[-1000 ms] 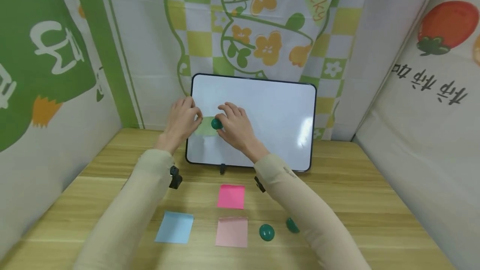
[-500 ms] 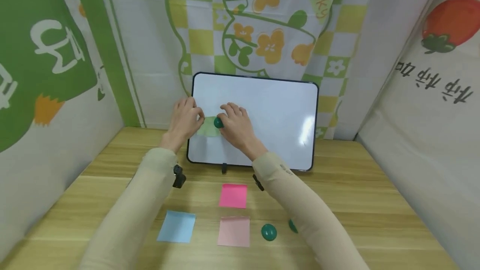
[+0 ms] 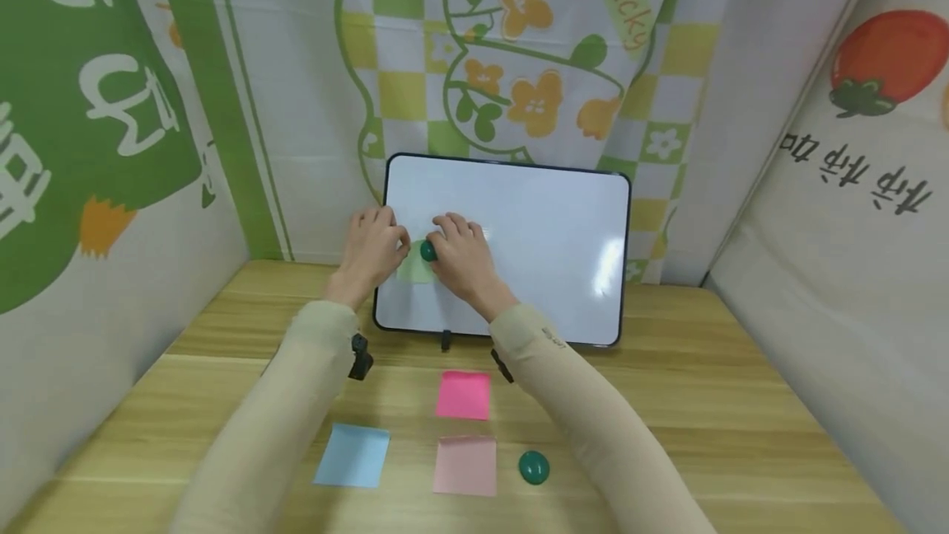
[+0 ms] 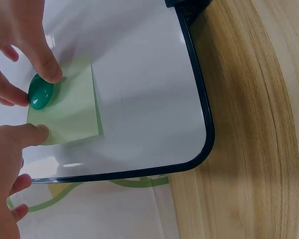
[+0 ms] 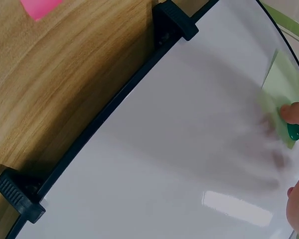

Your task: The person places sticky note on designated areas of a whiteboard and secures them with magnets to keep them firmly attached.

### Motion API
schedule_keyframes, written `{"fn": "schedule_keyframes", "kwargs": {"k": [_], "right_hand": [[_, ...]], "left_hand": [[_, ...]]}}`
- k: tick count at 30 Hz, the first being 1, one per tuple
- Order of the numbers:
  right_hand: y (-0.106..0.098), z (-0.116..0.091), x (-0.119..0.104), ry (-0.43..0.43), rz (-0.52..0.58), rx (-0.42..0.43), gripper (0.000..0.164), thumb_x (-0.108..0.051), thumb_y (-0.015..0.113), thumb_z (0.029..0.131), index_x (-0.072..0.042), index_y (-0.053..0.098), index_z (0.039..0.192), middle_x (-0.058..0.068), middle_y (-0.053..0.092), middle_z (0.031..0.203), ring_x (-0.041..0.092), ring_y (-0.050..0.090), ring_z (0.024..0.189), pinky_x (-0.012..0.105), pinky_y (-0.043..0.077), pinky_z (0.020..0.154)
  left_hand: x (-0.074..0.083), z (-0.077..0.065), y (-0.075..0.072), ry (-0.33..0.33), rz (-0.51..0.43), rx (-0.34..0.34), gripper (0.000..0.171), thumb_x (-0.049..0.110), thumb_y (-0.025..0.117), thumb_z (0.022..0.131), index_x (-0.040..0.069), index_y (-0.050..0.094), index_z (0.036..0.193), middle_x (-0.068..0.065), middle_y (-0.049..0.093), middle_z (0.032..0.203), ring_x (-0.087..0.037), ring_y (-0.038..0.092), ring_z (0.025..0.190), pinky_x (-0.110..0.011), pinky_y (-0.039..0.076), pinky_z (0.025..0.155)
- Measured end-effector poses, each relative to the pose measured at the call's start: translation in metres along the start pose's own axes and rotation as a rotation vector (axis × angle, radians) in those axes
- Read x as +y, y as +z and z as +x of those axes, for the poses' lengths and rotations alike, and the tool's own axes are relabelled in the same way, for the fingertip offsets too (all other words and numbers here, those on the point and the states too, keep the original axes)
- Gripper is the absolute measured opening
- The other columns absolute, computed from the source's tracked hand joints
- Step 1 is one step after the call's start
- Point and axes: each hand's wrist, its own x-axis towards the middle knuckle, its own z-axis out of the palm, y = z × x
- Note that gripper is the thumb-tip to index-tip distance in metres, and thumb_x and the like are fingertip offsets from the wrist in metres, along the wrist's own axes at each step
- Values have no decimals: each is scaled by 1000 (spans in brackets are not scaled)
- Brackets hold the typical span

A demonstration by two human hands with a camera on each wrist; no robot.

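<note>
We see a right hand (image 3: 465, 258) pinching a glossy green dome (image 4: 41, 92) between thumb and finger, at the upper right corner of a pale green note (image 4: 72, 109). The note lies on the left part of a whiteboard (image 3: 534, 254). Beside it, a left hand (image 3: 371, 247) has its fingers bent and one tip touching the note near its upper left corner; we cannot tell whether it pinches the paper or only presses it. Both arms wear beige sleeves (image 3: 582, 402).

The whiteboard has a dark frame and stands tilted back on black feet (image 5: 20, 196) on a wood-grain table (image 3: 741, 402). Nearer to us lie a bright pink note (image 3: 463, 395), a pale pink note (image 3: 465, 466) just below it, a blue note (image 3: 352, 456) to the left and another green dome (image 3: 534, 467) to the right. Behind the board hangs a curtain (image 3: 534, 101) with green checks and orange flowers.
</note>
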Motion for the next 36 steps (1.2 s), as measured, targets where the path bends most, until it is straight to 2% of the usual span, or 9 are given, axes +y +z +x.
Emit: {"fn": "schedule_keyframes", "kwargs": {"k": [8,13,17,22,27,33,36], "right_hand": [[5,3,-1,17,33,4,32,-27,71,91,-17,67,121,5,55,140,25,47,134,44,45,105],[6,3,-1,39,11,-13,32,-27,71,91,-19,67,122,4,55,140,24,47,135,42,45,105],[8,3,-2,42,19,-16,30,-26,69,93,-20,68,122,4,55,140,24,46,135,43,45,105],[10,5,-3,32,23,8,26,-28,65,96,-20,69,120,5,56,139,24,47,135,43,45,104],[10,3,-3,49,13,-14,28,-29,63,97,-21,68,123,4,55,141,24,46,136,42,43,107],[8,0,-3,16,-3,-3,39,-36,67,94,-20,64,129,6,52,144,24,46,137,42,44,106],[6,-2,-3,-2,-8,-3,47,-42,67,92,-19,61,133,6,50,146,24,45,137,41,44,107]], "left_hand": [[0,2,7,44,46,-24,16,23,70,92,15,78,103,-11,59,101,-33,53,100,-55,40,100],[1,3,11,57,56,-19,17,23,69,93,15,78,105,-11,59,100,-33,54,98,-55,40,99],[2,3,12,54,68,6,16,22,70,92,14,78,103,-11,60,100,-33,55,98,-55,40,99],[-1,1,14,59,78,75,14,22,72,90,11,78,97,-12,61,94,-35,58,94,-55,42,96],[-2,-2,17,57,76,111,15,23,74,89,10,76,95,-11,60,94,-34,57,95,-55,42,96],[-4,-6,17,26,71,88,24,24,77,86,8,73,104,-12,62,100,-35,59,100,-55,42,97],[-4,-9,15,14,57,32,34,26,78,85,9,69,113,-13,62,107,-35,58,103,-55,44,95]]}}
